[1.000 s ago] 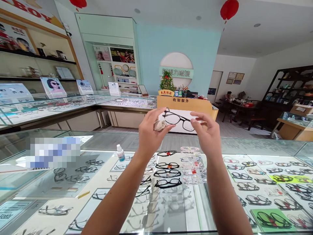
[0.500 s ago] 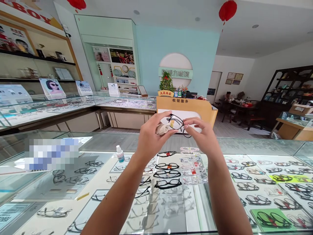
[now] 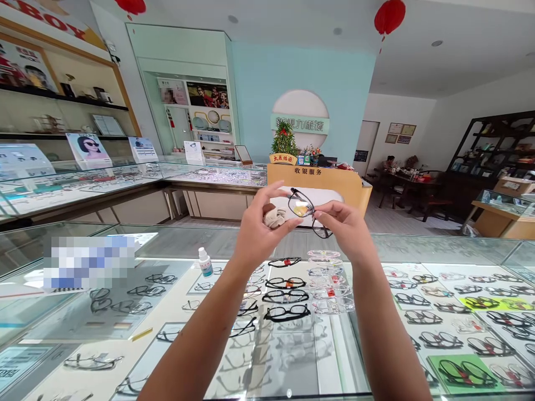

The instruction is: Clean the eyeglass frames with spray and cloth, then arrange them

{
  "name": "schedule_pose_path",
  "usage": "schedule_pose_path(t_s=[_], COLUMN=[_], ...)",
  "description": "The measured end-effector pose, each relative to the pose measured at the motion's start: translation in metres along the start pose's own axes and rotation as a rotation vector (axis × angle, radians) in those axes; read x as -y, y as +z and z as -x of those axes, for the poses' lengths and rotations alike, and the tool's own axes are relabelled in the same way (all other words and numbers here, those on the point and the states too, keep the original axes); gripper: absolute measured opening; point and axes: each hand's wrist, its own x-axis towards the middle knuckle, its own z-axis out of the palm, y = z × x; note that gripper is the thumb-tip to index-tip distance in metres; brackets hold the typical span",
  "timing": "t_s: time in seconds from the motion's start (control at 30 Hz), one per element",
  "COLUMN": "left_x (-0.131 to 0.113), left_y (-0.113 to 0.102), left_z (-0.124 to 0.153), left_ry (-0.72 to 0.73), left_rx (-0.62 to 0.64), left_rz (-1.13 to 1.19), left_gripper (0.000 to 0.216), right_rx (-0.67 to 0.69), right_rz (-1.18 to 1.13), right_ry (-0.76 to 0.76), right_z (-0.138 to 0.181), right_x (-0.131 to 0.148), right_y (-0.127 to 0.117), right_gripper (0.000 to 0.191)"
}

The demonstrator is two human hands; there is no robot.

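Note:
Above the glass counter, a pair of dark-framed eyeglasses (image 3: 301, 203) is held at a tilt, one lens up to the left and the other hanging lower right. My right hand (image 3: 345, 225) pinches the frame near its middle between thumb and fingers. A crumpled beige cloth (image 3: 275, 218) is tucked in my left hand (image 3: 257, 228), under its curled fingers. The left index finger and thumb are spread apart beside the upper lens; whether they touch the frame I cannot tell. Below the hands lies a column of black eyeglasses (image 3: 286, 313).
A small white bottle (image 3: 205, 262) stands on the counter to the left. Clear and pink frames (image 3: 332, 292) lie near my right forearm. More eyeglasses fill the display case (image 3: 443, 317) at right. A wooden cashier desk (image 3: 355, 192) stands beyond the counter.
The eyeglasses have turned in my right hand, so the upper lens faces me more. My left index finger has lifted a little, and the cloth shows more bunched in the palm.

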Motion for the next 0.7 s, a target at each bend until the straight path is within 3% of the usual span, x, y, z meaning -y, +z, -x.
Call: schedule_pose_path(t_s=[0.07,0.13,0.3,0.5,0.7], left_x=[-0.007,-0.015,-0.021,-0.003,0.018], left_y=[0.003,0.006,0.014,0.022,0.022], left_z=[0.003,0.007,0.012,0.008,0.003], left_ry=[-0.024,-0.086,-0.369,-0.573,-0.606], left_rx=[-0.106,-0.122,0.118,0.088,0.104], left_rz=[-0.026,-0.053,0.064,0.246,0.200], left_gripper=[0.048,0.027,0.035,0.046,0.050], right_rx=[-0.078,-0.148,-0.220,-0.156,-0.041], right_rz=[0.035,0.096,0.228,0.426,0.550], right_ry=[-0.036,-0.078,-0.199,-0.315,-0.238], right_z=[-0.001,0.000,0.004,0.010,0.009], right_x=[-0.002,-0.003,-0.002,0.004,0.000], right_y=[0.003,0.007,0.023,0.034,0.029], right_gripper=[0.025,0.023,0.013,0.012,0.015])
